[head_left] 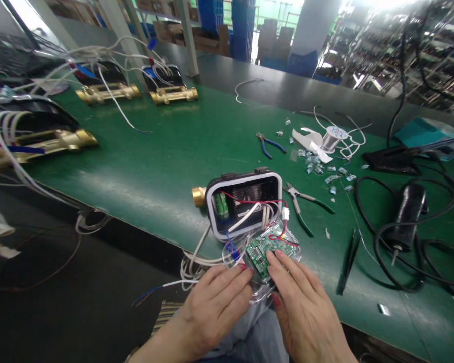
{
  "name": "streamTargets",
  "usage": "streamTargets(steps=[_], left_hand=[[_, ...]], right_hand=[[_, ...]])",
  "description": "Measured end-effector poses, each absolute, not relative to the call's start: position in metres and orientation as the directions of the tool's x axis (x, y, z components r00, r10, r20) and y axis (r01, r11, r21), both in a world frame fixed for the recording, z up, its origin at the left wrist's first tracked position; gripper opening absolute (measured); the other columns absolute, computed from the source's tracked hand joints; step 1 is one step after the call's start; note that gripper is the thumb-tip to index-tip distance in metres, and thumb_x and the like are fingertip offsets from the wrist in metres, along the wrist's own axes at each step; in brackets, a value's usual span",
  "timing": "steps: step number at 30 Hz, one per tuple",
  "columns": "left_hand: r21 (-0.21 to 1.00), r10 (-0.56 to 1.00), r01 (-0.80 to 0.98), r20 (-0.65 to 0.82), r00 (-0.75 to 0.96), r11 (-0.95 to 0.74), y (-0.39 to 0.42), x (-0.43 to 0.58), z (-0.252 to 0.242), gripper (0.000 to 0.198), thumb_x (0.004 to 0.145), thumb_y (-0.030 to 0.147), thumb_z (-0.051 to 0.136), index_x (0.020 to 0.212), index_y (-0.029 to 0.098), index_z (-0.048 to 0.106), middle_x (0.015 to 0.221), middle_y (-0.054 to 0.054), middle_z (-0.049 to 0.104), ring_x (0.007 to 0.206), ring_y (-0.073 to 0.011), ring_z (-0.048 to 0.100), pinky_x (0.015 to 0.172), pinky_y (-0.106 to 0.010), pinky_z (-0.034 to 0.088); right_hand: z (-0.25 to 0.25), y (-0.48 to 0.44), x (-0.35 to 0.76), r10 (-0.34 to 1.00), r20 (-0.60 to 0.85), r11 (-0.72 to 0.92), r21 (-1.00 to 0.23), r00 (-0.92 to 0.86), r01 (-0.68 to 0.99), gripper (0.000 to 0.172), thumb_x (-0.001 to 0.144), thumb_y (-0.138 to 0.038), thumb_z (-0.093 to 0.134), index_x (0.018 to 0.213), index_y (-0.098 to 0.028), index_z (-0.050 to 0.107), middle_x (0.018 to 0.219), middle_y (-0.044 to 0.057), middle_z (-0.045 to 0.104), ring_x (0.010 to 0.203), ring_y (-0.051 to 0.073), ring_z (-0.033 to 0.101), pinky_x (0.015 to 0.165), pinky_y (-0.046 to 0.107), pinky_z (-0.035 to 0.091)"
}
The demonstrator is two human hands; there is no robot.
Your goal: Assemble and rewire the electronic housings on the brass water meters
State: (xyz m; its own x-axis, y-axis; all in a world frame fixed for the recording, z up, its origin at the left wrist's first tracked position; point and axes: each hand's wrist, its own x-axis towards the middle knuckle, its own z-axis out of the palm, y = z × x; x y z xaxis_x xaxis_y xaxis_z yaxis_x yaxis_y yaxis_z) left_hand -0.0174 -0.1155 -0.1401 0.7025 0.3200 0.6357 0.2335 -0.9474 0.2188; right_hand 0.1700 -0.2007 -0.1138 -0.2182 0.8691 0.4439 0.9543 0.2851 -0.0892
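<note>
My left hand (215,307) and my right hand (298,307) hold a transparent plastic cover (258,294) low over the bench edge. A green circuit board (267,254) sits in the cover, with my fingertips at its lower edges. Just beyond lies an open black meter housing (244,201) with a white gasket, a brass pipe fitting (199,196) and a green battery (222,204). Red, blue and white wires (249,217) run between housing and board. My fingers hide part of the board.
The green bench mat (147,156) holds green-handled side cutters (302,204), blue-handled pliers (271,144), a solder spool (332,139), several small metal clips (312,164) and black tweezers (348,262). Several brass meters (106,92) lie at the left, and black cables (404,252) coil at the right.
</note>
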Motion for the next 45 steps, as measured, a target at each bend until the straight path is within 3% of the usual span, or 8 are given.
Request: streamTargets(steps=[9,15,18,26,30,38,45], left_hand=[[0.197,0.299,0.225,0.651,0.697,-0.954,-0.116,-0.017,-0.138,0.018,0.088,0.009,0.050,0.098,0.013,0.064,0.106,-0.009,0.072,0.107,-0.0193,0.063,0.092,-0.034,0.050],[0.211,0.298,0.212,0.619,0.727,-0.954,-0.116,-0.019,-0.137,0.016,0.088,0.009,0.053,0.099,0.013,0.064,0.108,-0.010,0.071,0.107,-0.0200,0.063,0.092,-0.035,0.051],[0.229,0.310,0.212,0.619,0.722,-0.950,-0.116,-0.019,-0.138,0.016,0.088,0.010,0.053,0.099,0.013,0.064,0.108,-0.010,0.071,0.107,-0.0199,0.063,0.092,-0.035,0.051],[0.248,0.317,0.203,0.627,0.712,-0.947,-0.115,-0.018,-0.135,0.015,0.088,0.008,0.054,0.098,0.012,0.064,0.107,-0.010,0.072,0.106,-0.0207,0.064,0.091,-0.036,0.051],[0.238,0.310,0.205,0.618,0.722,-0.950,-0.114,-0.018,-0.135,0.015,0.088,0.009,0.053,0.098,0.013,0.064,0.106,-0.011,0.072,0.106,-0.0207,0.064,0.090,-0.036,0.053],[0.160,0.219,0.151,0.635,0.741,-0.976,-0.103,-0.025,-0.132,0.023,0.092,0.008,0.042,0.102,0.013,0.063,0.104,-0.011,0.071,0.104,-0.0193,0.064,0.089,-0.035,0.056],[0.338,0.328,0.114,0.688,0.647,-0.934,-0.098,-0.012,-0.085,0.016,0.086,0.005,0.057,0.098,0.014,0.060,0.091,-0.005,0.071,0.085,-0.0141,0.066,0.079,-0.029,0.053]], right_hand=[[-0.112,-0.203,0.170,0.876,0.417,0.308,-0.099,-0.241,0.946,0.044,0.085,-0.001,0.033,0.126,-0.005,0.048,0.134,0.013,0.053,0.133,0.023,0.039,0.114,0.048,0.024],[-0.114,-0.203,0.167,0.860,0.485,0.258,-0.143,-0.160,0.955,0.043,0.090,-0.008,0.039,0.132,-0.003,0.041,0.130,0.017,0.056,0.129,0.025,0.045,0.110,0.049,0.034],[-0.115,-0.204,0.167,0.873,0.468,0.220,-0.130,-0.135,0.967,0.046,0.090,-0.008,0.039,0.135,-0.001,0.038,0.132,0.017,0.055,0.130,0.025,0.044,0.111,0.049,0.032],[-0.111,-0.202,0.170,0.873,0.474,0.231,-0.201,-0.112,0.952,0.044,0.087,-0.007,0.040,0.131,-0.003,0.043,0.128,0.017,0.057,0.125,0.025,0.049,0.106,0.049,0.040],[-0.111,-0.202,0.169,0.866,0.487,0.243,-0.213,-0.113,0.946,0.039,0.087,-0.008,0.041,0.125,-0.005,0.047,0.129,0.018,0.056,0.126,0.026,0.048,0.105,0.050,0.041],[-0.114,-0.211,0.164,0.869,0.490,0.247,-0.294,-0.076,0.924,0.046,0.089,-0.010,0.044,0.134,-0.008,0.040,0.137,0.019,0.048,0.132,0.029,0.040,0.106,0.057,0.037],[-0.099,-0.214,0.169,0.778,0.609,0.173,-0.444,0.155,0.879,0.058,0.086,-0.015,0.058,0.139,-0.008,0.035,0.140,0.021,0.041,0.131,0.033,0.039,0.104,0.056,0.040]])
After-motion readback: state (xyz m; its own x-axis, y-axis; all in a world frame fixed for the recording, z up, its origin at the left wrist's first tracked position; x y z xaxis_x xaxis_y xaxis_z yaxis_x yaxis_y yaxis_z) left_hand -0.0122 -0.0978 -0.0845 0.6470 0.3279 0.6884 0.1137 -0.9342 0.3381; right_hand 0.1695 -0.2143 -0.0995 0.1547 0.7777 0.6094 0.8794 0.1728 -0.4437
